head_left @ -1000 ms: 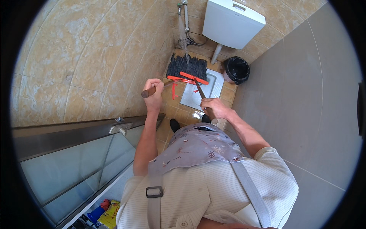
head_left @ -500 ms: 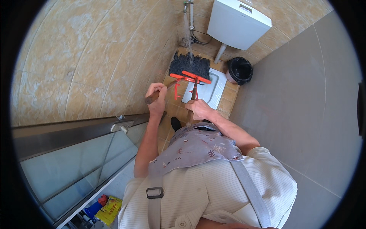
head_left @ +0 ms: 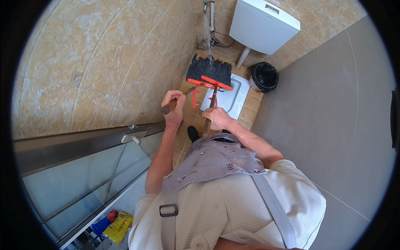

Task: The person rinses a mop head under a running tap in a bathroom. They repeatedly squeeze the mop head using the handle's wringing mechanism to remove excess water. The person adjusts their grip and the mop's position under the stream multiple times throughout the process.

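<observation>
My left hand grips the wooden handle of a broom with an orange head and black bristles. My right hand grips the handle of a second, matching broom. Both bristle heads sit side by side under a stream of water running from the wall tap, at the far left edge of the white squat toilet pan. The handles slant back toward me.
A white cistern hangs on the back wall, with a black lined waste bin below it. Tan tiled wall on my left, grey partition on my right. A glass door with a metal rail stands at lower left.
Both broom heads have moved farther away from me toward the tap on the back wall; my hands followed them forward.
</observation>
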A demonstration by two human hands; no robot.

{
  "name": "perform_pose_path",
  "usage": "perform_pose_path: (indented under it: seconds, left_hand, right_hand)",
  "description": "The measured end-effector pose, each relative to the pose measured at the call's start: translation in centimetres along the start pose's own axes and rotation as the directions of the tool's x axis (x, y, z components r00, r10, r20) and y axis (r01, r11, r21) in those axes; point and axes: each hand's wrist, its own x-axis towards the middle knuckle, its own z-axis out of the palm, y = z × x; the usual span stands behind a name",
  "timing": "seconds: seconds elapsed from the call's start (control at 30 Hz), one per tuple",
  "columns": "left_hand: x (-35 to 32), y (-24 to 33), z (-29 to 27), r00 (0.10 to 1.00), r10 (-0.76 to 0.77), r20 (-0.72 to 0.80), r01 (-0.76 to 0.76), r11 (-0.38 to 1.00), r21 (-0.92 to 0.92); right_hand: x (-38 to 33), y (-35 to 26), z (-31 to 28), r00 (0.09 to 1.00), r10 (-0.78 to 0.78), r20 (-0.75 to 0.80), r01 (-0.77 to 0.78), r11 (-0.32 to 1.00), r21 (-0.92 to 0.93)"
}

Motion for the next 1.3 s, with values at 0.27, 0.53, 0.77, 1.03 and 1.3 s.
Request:
perform_pose_path:
  seconds: [0.27,0.53,0.77,1.03,1.3]
  left_hand:
    - [0.1,0.4,0.5,1.0,-0.008,0.004,0.008,1.0,0.001]
    - [0.0,0.5,0.9,1.0,0.011,0.012,-0.011,1.0,0.02]
    - [-0.4,0.9,1.2,0.999,0.036,0.009,-0.036,0.999,0.008]
    - [-0.4,0.8,1.2,0.999,0.04,-0.002,-0.04,0.999,0.0]
    - [-0.5,0.6,1.0,0.999,0.04,0.005,-0.04,0.999,0.0]
  right_hand:
    - [0.3,0.5,-0.3,0.999,0.033,-0.033,-0.032,0.999,0.018]
    - [0.3,1.8,0.2,0.992,0.018,-0.124,-0.01,0.998,0.065]
    - [0.3,1.7,-0.3,0.992,0.033,-0.123,-0.023,0.996,0.081]
    - [0.2,1.9,0.0,0.99,0.025,-0.14,-0.012,0.996,0.093]
    - [0.2,1.5,-0.3,0.986,0.007,-0.169,0.006,0.997,0.072]
